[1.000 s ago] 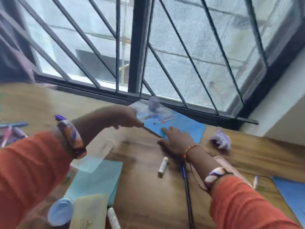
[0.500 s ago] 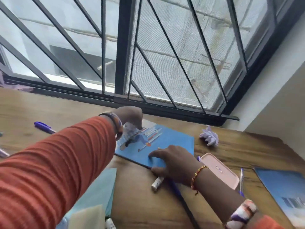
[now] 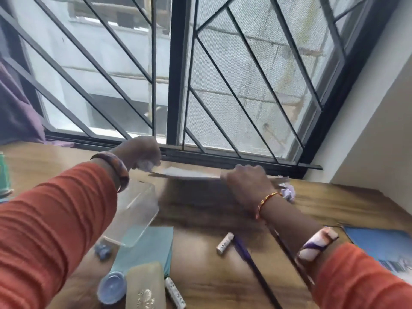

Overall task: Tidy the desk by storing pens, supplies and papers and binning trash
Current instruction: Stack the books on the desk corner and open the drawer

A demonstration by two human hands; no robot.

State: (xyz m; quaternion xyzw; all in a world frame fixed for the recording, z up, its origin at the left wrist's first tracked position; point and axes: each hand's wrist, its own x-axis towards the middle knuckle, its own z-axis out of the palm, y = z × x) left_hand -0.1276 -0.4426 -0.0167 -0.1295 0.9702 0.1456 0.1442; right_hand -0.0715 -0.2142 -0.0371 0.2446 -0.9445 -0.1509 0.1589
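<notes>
Lifting clear of the desk (image 3: 200, 275), a blue book (image 3: 189, 173) that lay flat moments ago now hangs edge-on, gripped by the left hand (image 3: 139, 152) and right hand (image 3: 247, 184), probably for storing.

- Both hands, left hand (image 3: 139, 152) and right hand (image 3: 247, 181), grip a flat book (image 3: 191, 173) held edge-on above the desk (image 3: 223, 275); bare wood right under it, so there's room below the grip.
- Just behind the grip: window frame (image 3: 176, 85) and bars, no way through.
- Right of the grip: crumpled paper (image 3: 288, 194) close by the right wrist.
- Below-left of the grip: clear plastic box (image 3: 136, 215) sits under the left forearm.
- Toward the body: glue stick (image 3: 225, 243) and pen (image 3: 243, 250) lie in the path.
</notes>
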